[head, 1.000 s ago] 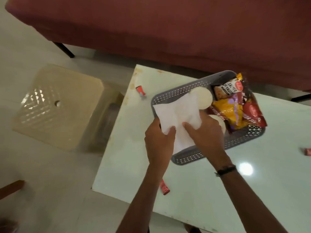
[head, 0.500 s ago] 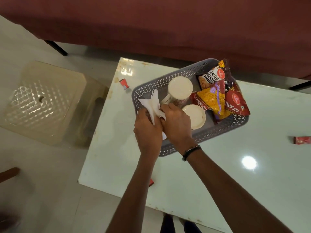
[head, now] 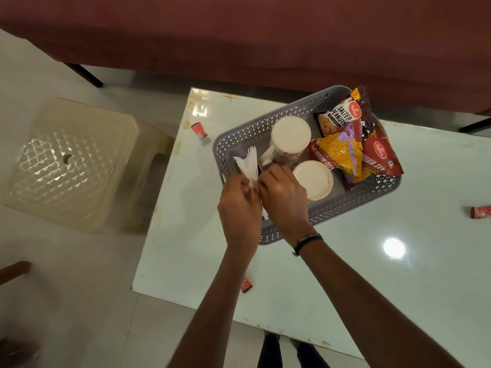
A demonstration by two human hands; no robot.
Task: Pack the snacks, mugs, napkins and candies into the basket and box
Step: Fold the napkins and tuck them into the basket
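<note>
I have the napkin (head: 248,166) pinched between both hands at the basket's (head: 353,197) left end, its gathered white folds fanning up past my fingers and over the rim. My left hand (head: 239,205) grips it from the left, and my right hand (head: 283,197) closes on it from the right; the two hands touch around the paper. A dark band (head: 305,241) sits on my right wrist.

Just beside the napkin, inside the grey basket, stand two cream mugs: the far mug (head: 288,139) with its handle turned toward my hands, and the near mug (head: 313,179) right by my right hand. The right half of the basket is filled with snack packets: the peanuts (head: 340,115) at the back, a yellow packet (head: 342,152) in the middle and a red packet (head: 380,158) leaning over the right rim.

The basket rests on the pale table (head: 345,288). Three red candies lie loose on it: one (head: 199,130) near the far left corner, one (head: 245,285) at the near edge by my left forearm, and one (head: 481,211) far right. A beige stool (head: 71,160) stands on the floor to the left of the table.
</note>
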